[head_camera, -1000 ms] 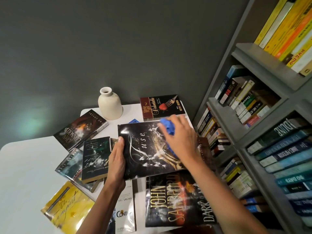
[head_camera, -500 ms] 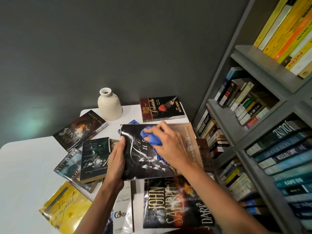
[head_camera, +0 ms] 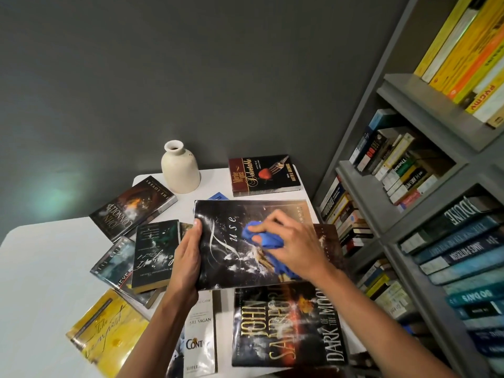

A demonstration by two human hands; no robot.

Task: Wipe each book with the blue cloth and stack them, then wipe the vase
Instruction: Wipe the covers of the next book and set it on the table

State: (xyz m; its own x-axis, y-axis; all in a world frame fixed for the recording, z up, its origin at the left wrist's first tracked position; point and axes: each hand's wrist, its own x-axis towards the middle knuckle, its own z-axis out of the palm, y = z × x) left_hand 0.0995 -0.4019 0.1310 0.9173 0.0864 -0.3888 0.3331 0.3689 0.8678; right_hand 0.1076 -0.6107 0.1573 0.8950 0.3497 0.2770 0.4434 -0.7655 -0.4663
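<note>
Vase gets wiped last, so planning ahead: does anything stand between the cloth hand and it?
Nothing tall. From the right hand with the blue cloth to the vase there is only a corner of the black book and a small flat blue thing on the table.

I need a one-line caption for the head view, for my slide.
The left hand holds the Fuse book while the right hand wipes its cover with the blue cloth.

Person's body in view: 2 forearms and 2 hands. Slim bare left forearm (head_camera: pixel 152 336) and bare left hand (head_camera: pixel 188 257): uncovered throughout. Slim bare right forearm (head_camera: pixel 381 323) and bare right hand (head_camera: pixel 294 246): likewise uncovered. Visible fingernails short. Upper arms out of frame.
</note>
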